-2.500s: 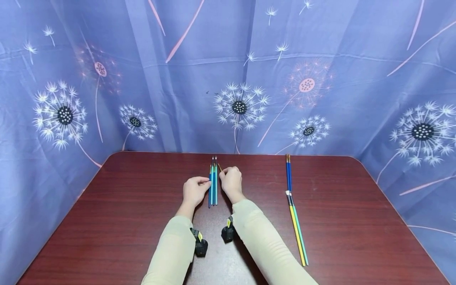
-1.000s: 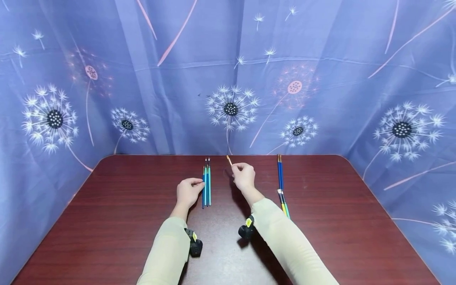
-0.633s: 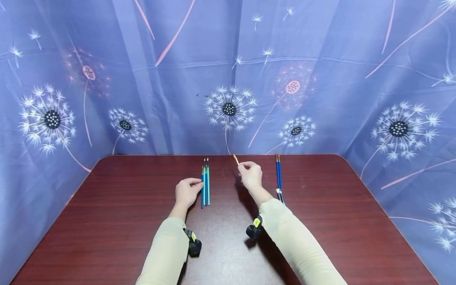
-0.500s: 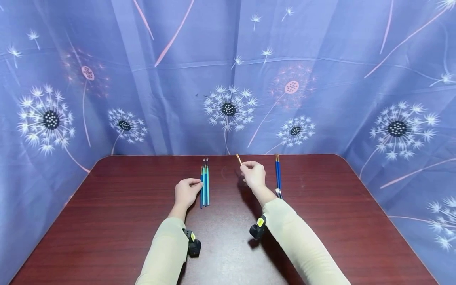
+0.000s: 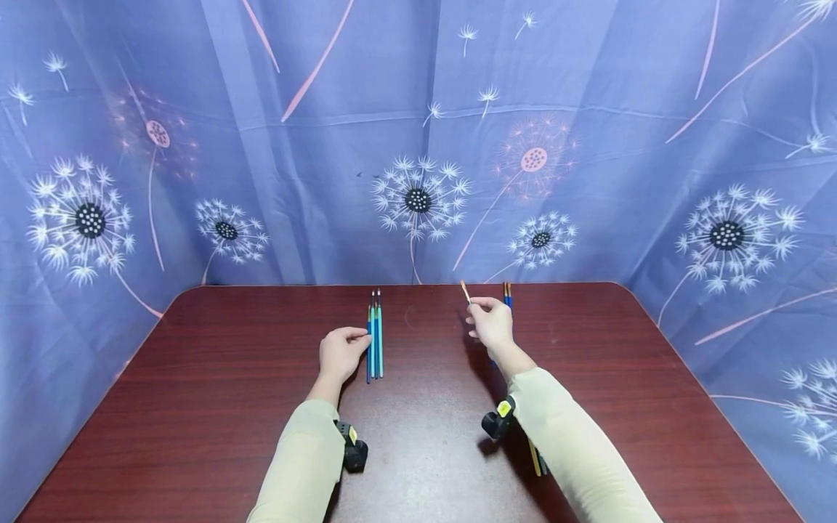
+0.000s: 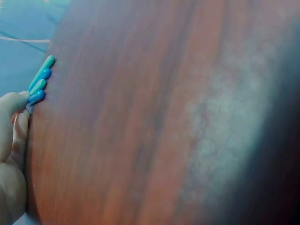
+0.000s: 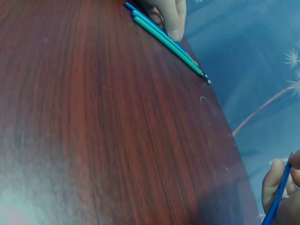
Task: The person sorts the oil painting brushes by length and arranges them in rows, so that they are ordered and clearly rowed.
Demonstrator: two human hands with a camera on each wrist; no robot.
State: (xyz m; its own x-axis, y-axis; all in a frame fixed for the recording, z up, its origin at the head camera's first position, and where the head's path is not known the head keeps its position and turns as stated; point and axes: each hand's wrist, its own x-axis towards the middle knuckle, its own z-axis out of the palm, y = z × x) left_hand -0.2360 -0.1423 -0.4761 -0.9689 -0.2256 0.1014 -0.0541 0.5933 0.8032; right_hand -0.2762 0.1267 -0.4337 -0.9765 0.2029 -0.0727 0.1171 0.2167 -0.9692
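Several paintbrushes with alternating blue and teal handles [image 5: 375, 349] lie side by side on the table, bristles toward the back. At their left edge my left hand [image 5: 341, 354] pinches the outermost blue brush between thumb and forefinger; the left wrist view shows the rounded handle ends [image 6: 42, 85] beside the thumb. Farther right, above the tabletop, my right hand [image 5: 493, 327] pinches a paintbrush [image 5: 465, 291] with tan bristles pointing up and back. Its blue handle [image 7: 280, 194] shows in the right wrist view. Two blue brushes [image 5: 507, 289] lie partly hidden behind this hand.
A yellow-handled brush [image 5: 535, 457] and a teal one lie mostly hidden under the right sleeve [image 5: 575, 436]. The dark red wooden table [image 5: 216, 392] ends at a blue dandelion-patterned curtain [image 5: 314, 181] behind and at both sides.
My right hand has lifted the brush away from beside the row and carried it right, now in front of the two blue brushes. My left hand stays at the row; the head view has shifted slightly.
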